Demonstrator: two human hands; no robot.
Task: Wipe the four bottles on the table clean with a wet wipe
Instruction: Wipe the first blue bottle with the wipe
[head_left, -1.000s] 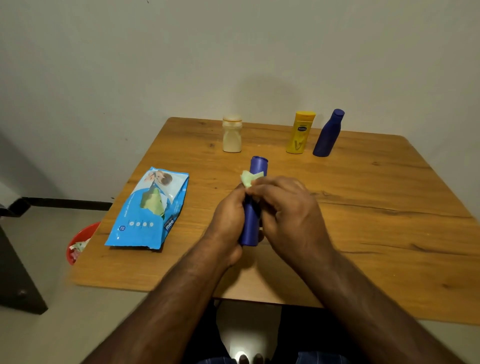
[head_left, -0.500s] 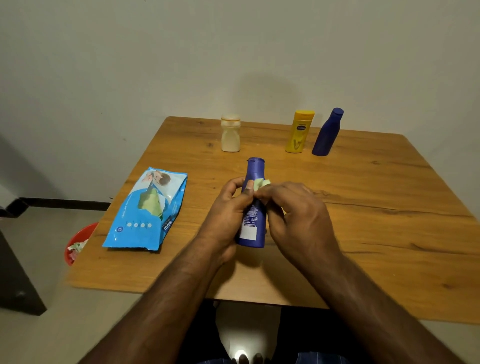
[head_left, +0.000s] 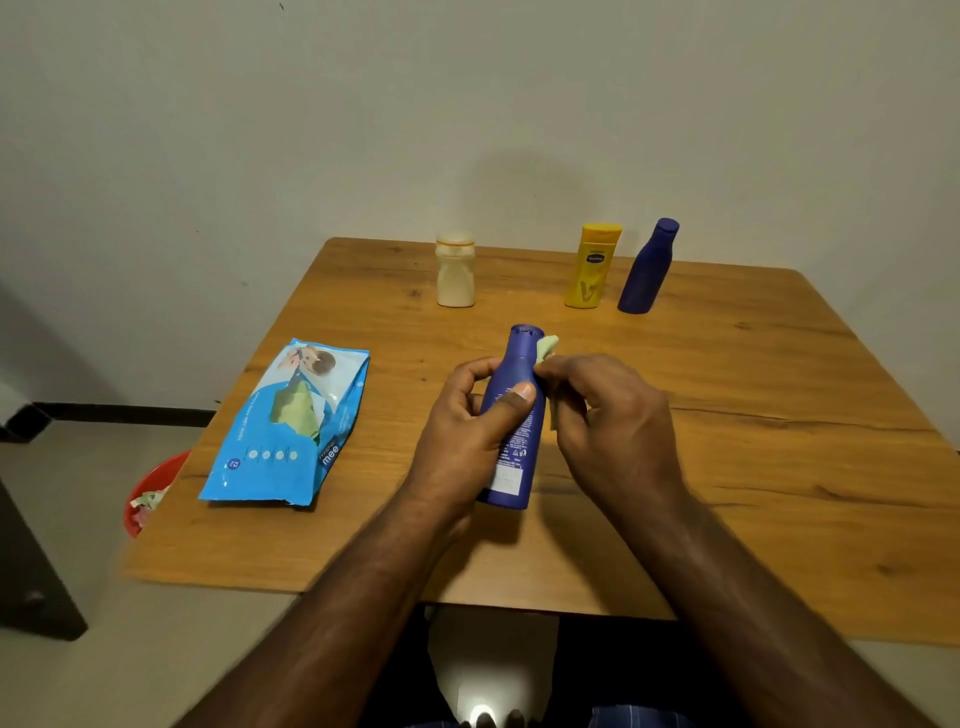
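Observation:
My left hand (head_left: 465, 428) grips a blue lotion bottle (head_left: 514, 452) upright over the middle of the wooden table (head_left: 753, 441), thumb across its front label. My right hand (head_left: 608, 415) pinches a pale green wet wipe (head_left: 548, 347) against the bottle's right shoulder, just below the cap; most of the wipe is hidden by my fingers. At the far edge stand a cream bottle (head_left: 455, 270), a yellow bottle (head_left: 592, 266) and a second dark blue bottle (head_left: 647, 267).
A blue wet-wipe pack (head_left: 288, 426) lies on the table's left side with a green wipe showing at its opening. A red bin (head_left: 150, 491) holding used wipes sits on the floor by the left edge. A wall rises directly behind the table.
The bottle has turned in my left hand so its back label now faces me. The wipe has shifted from the left of the neck to the right shoulder.

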